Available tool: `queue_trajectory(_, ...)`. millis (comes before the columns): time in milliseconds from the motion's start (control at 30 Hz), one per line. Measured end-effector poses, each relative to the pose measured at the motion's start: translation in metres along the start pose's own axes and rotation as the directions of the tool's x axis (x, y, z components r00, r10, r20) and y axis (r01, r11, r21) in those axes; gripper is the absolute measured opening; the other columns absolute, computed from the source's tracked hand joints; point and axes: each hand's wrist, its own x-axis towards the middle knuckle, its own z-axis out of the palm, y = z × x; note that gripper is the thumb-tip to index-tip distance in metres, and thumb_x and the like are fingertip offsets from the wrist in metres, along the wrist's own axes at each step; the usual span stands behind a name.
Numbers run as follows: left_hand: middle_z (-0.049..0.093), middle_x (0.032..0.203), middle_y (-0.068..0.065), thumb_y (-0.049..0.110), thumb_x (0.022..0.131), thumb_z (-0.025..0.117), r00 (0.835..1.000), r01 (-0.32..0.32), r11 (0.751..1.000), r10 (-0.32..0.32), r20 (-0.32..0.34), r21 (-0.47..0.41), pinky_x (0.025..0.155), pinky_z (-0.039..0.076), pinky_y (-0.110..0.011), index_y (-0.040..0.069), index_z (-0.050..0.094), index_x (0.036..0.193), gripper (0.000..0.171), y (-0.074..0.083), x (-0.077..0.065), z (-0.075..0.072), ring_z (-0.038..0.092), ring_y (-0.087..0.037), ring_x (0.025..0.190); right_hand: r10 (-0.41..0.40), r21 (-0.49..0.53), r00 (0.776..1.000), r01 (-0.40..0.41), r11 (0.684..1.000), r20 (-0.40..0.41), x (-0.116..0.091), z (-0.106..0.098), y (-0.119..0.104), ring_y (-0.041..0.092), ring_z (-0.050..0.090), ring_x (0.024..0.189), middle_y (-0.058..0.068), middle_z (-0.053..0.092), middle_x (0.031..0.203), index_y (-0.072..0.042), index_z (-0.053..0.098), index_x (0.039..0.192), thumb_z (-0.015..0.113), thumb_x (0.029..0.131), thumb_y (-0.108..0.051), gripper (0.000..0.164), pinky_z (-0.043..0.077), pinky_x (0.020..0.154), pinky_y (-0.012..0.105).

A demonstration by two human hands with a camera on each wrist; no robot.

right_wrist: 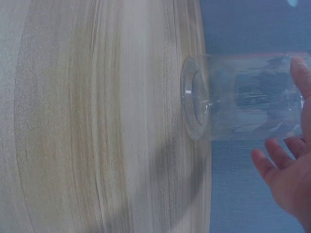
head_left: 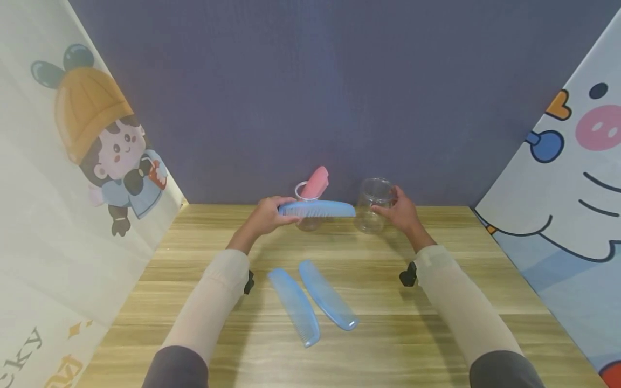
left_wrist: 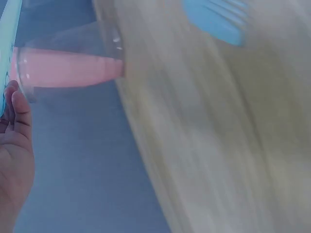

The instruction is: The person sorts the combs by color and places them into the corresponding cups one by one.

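My left hand (head_left: 266, 216) pinches one end of a blue comb (head_left: 320, 208), held level with its teeth down. Behind it stands a clear cup (head_left: 308, 224) with a pink comb (head_left: 316, 182) leaning out of its top; the left wrist view shows the pink comb (left_wrist: 73, 69) reaching down inside. To the right, my right hand (head_left: 404, 213) holds a wide clear jar (head_left: 370, 222) from its right side, thumb and fingers around its upper part. No contents show in the jar (right_wrist: 248, 97) in the right wrist view.
Two more blue combs lie on the wooden table (head_left: 194, 323) nearer the person: a left one (head_left: 295, 307) and a right one (head_left: 328, 295). A dark blue wall (head_left: 310, 97) rises behind the table. Printed cartoon panels flank it on both sides.
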Motion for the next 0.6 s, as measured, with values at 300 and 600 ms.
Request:
queue_trajectory(300, 0.071, 0.126, -0.017, 0.035, 0.086, 0.083, 1.000, -0.011, 0.998, 0.013, -0.024, 0.055, 0.077, 0.055, -0.036, 0.010, 0.067, 0.134, 0.056, 0.025, 0.021, 0.001, 0.065, -0.026, 0.095, 0.014, 0.010, 1.000, -0.014, 1.000, 0.015, -0.004, -0.001, 0.000, 0.044, 0.041, 0.143, 0.021, 0.031, 0.165, -0.005, 0.011, 0.163, 0.078, 0.089, -0.044, 0.107, 0.044, 0.112, 0.062)
queue_trajectory(600, 0.067, 0.133, -0.018, 0.040, 0.088, 0.080, 0.999, -0.025, 0.994, 0.030, -0.040, 0.104, 0.092, 0.059, -0.042, 0.005, 0.063, 0.138, 0.063, 0.048, 0.041, 0.003, 0.066, -0.032, 0.118, 0.034, 0.013, 0.998, -0.035, 0.999, 0.048, -0.004, -0.002, -0.003, 0.043, 0.037, 0.147, 0.017, 0.027, 0.168, -0.009, 0.006, 0.164, 0.076, 0.088, -0.052, 0.112, 0.042, 0.113, 0.062)
